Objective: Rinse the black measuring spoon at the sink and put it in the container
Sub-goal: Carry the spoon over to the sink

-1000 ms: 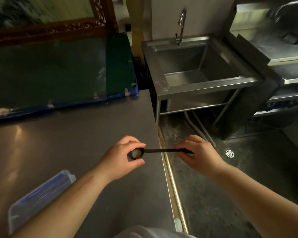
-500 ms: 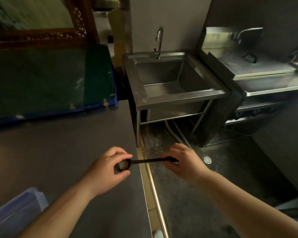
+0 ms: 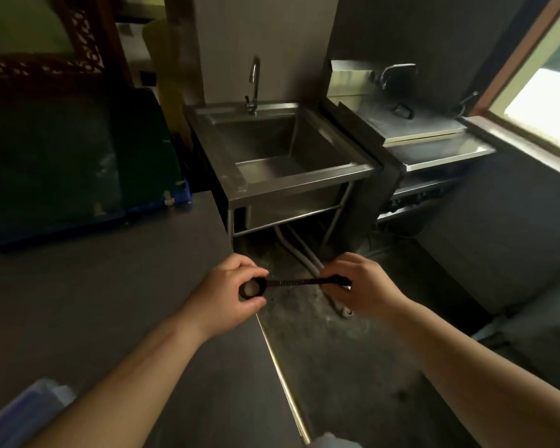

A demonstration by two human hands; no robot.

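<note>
Far left of our grip, a clear plastic container (image 3: 26,412) lies on the steel counter (image 3: 110,302); our left hand (image 3: 227,294) pinches the black measuring spoon (image 3: 291,283) by its bowl; our right hand (image 3: 366,287) clamps its handle end; beyond stands the steel sink (image 3: 282,176).

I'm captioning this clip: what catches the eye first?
Low in the middle, the left hand and right hand hold a black spoon level between them. Straight ahead stands a steel sink with its tap, and a bright window glows at right.
</note>
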